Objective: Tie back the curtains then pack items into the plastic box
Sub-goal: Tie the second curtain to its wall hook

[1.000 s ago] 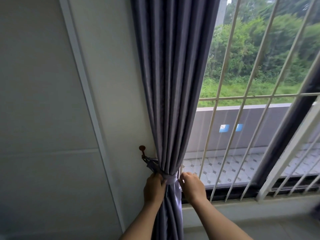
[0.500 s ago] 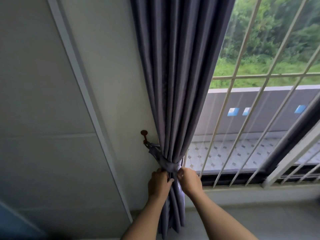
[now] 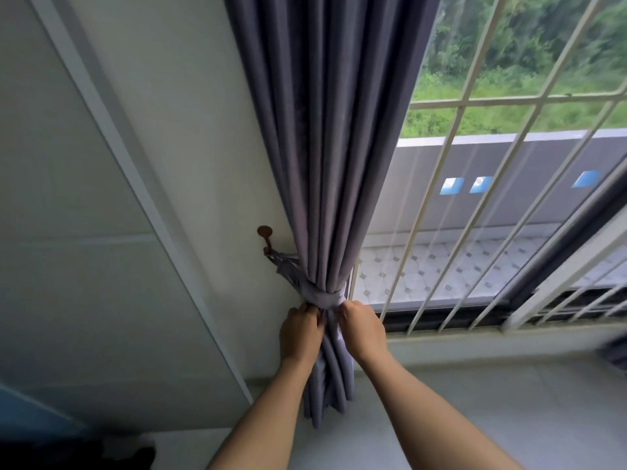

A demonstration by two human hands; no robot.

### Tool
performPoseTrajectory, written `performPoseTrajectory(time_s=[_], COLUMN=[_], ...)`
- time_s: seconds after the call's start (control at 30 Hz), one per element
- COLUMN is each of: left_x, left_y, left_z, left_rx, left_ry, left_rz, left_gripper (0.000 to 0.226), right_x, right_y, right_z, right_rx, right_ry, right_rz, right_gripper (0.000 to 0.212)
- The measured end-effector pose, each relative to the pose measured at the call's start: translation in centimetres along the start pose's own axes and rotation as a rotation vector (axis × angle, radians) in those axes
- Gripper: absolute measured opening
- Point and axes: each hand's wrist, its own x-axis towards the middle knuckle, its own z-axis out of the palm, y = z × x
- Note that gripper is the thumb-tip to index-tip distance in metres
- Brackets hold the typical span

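A grey-purple curtain [image 3: 325, 147] hangs gathered beside the window. A matching fabric tie-back [image 3: 320, 295] is wrapped around it low down and runs left to a brown wall hook [image 3: 265, 236]. My left hand [image 3: 300, 332] grips the tie-back's end on the left side of the bundle, just below the wrap. My right hand [image 3: 361, 329] pinches the tie-back's other end on the right side. Both hands press against the curtain folds. No plastic box is in view.
White window bars [image 3: 451, 212] stand right of the curtain, with a balcony and greenery beyond. A pale wall with a white trim strip [image 3: 135, 184] fills the left. A white sill [image 3: 492, 340] runs below the window. Something dark [image 3: 101, 452] lies at the bottom left.
The view has tilted down and the hands sit lower in frame. The tie-back now looks wound tighter into a knot-like band, with both hands just beneath it.
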Motion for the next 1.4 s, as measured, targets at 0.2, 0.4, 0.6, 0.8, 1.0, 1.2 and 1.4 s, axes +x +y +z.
performPoseTrajectory(time_s=[0.2,0.4,0.6,0.8,1.0,1.2,1.4], left_x=[0.1,-1.5,-1.3,2.5,1.3,-3.0,-7.7], left_y=[-0.1,1.7,9.2,21.7,39.9,53.6,63.6], left_z=[0.2,-0.7,-2.2,-1.0,3.1,9.2,15.4], left_rx=[-0.02,0.217,0.245,0.204,0.109,-0.023,-0.045], left_ry=[-0.01,-0.259,-0.222,-0.215,-0.137,-0.144,-0.174], left_rz=[-0.004,0.028,0.244,0.472,0.702,0.842,0.974], left_gripper=[0.024,0.023,0.015,0.02,0.022,0.018,0.021], right_x=[-0.2,-0.7,-2.3,-3.8,-7.4,-14.2,-20.6], right_y=[1.3,2.2,8.4,18.0,30.3,42.2,52.3], right_z=[1.5,0.2,-5.2,-16.0,-27.0,-33.5,-35.3], right_rx=[-0.025,0.018,-0.045,-0.055,-0.149,-0.214,-0.164], right_ry=[0.016,-0.053,-0.029,0.112,0.236,0.311,0.283], right_rz=[-0.05,-0.015,0.089,0.197,0.323,0.481,0.656], right_gripper=[0.011,0.022,0.034,0.044,0.047,0.045,0.05])
